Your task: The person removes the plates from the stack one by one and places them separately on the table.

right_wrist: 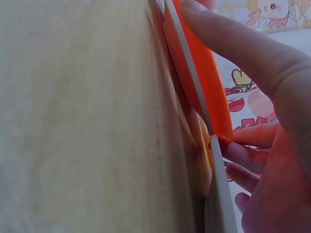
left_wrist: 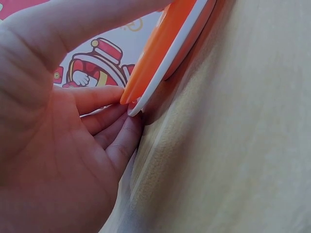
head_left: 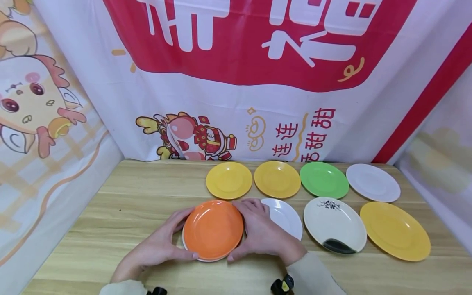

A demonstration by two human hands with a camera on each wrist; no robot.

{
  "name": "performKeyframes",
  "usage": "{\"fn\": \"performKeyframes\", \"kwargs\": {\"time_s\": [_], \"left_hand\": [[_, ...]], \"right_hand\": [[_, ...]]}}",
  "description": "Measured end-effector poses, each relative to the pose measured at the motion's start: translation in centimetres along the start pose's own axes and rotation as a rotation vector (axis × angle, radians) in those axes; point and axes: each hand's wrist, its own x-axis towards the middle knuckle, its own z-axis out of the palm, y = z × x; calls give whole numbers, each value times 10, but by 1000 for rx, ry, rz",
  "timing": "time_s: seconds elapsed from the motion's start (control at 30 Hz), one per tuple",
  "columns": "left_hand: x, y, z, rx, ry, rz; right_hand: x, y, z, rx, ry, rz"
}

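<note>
An orange plate [head_left: 213, 229] lies on top of a white plate [left_wrist: 170, 56], whose rim shows just below it in the wrist views. My left hand [head_left: 162, 239] holds the left side of the orange plate, thumb at the near edge and fingers farther back. Opposite it, my right hand [head_left: 259, 229] holds the right side the same way. In the left wrist view the fingertips [left_wrist: 127, 127] touch the rims of both plates. Partly behind my right hand lies another white plate [head_left: 285, 217].
Along the back of the wooden table [head_left: 129, 213] lie a yellow plate [head_left: 229, 180], another yellow plate [head_left: 277, 179], a green plate [head_left: 324, 180] and a white plate [head_left: 373, 182]. Nearer, on the right, are a patterned cream plate [head_left: 333, 223] and a large yellow plate [head_left: 395, 230]. Printed cloth [head_left: 236, 102] hangs behind.
</note>
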Motion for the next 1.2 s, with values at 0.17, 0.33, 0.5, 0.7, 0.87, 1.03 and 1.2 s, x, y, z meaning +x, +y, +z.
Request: {"fn": "performKeyframes", "kwargs": {"time_s": [0.17,0.33,0.5,0.7,0.87,1.03,1.2], "left_hand": [[1,0,1,5,1,4],[3,0,3,11,13,-15],[9,2,5,-38,124,-59],[11,4,6,18,283,-106],[9,6,9,71,317,-101],[10,7,9,84,352,-121],[11,8,8,81,393,-157]], "right_hand": [[1,2,0,7,-8,7],[1,6,1,13,-7,23],[1,7,2,24,-4,23],[1,5,2,32,-2,14],[1,4,2,25,-10,22],[2,4,2,13,-7,23],[3,3,3,14,-7,27]]}}
